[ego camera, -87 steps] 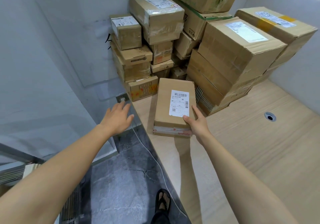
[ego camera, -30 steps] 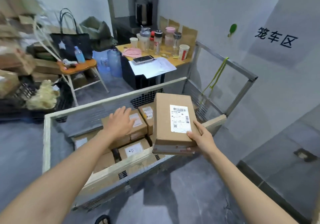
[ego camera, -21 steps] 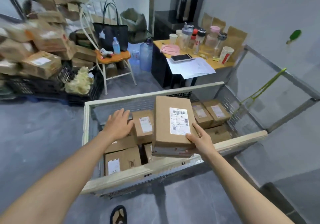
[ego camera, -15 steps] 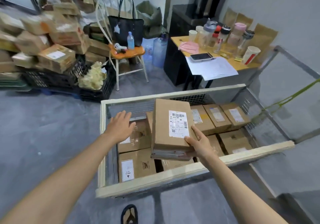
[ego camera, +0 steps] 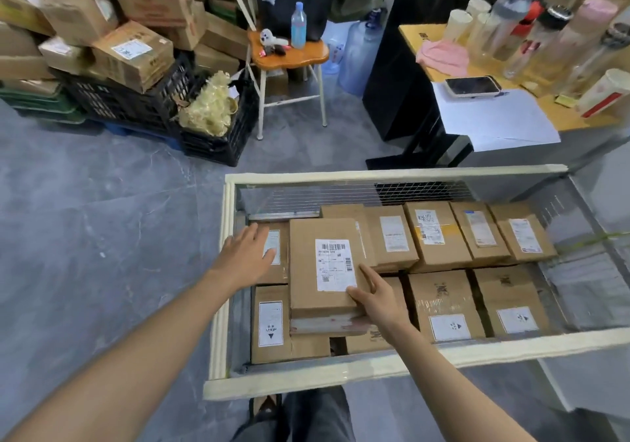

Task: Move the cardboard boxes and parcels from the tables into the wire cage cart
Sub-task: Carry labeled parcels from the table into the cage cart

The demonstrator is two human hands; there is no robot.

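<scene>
Cart (ego camera: pixel 375 368): wire sides, pale padded rim, on a grey floor, its near rim just ahead of the person's legs. Boxes (ego camera: pixel 429 233) inside, labels up, in two rows, one along the far side and one along the near side.

Pile (ego camera: pixel 129 52): loose cardboard cartons, well apart from the cart's far-left corner, stacked on black crates (ego camera: pixel 119 100).

Table (ego camera: pixel 579 119): orange top, beyond the cart's far-right corner, crowded with cups and flasks along its far edge. White sheet (ego camera: pixel 494 117) hangs over the near edge.

Chair (ego camera: pixel 289 56): orange seat, white legs, between pile and table. Bottle (ego camera: pixel 298 27) upright on the seat.

Box (ego camera: pixel 324 264): flat, brown, barcode label up, over the cart's near-left corner and above the boxes there. Whether it rests on them cannot be told.

Right hand (ego camera: pixel 378 300): grasps the box at its near right corner, thumb on top beside the label, fingers curled under the edge.

Left hand (ego camera: pixel 245 257): released, palm down, fingers straight, over the cart's left edge, just beside the box.

Phone (ego camera: pixel 472 86): face up on the sheet's far edge.
</scene>
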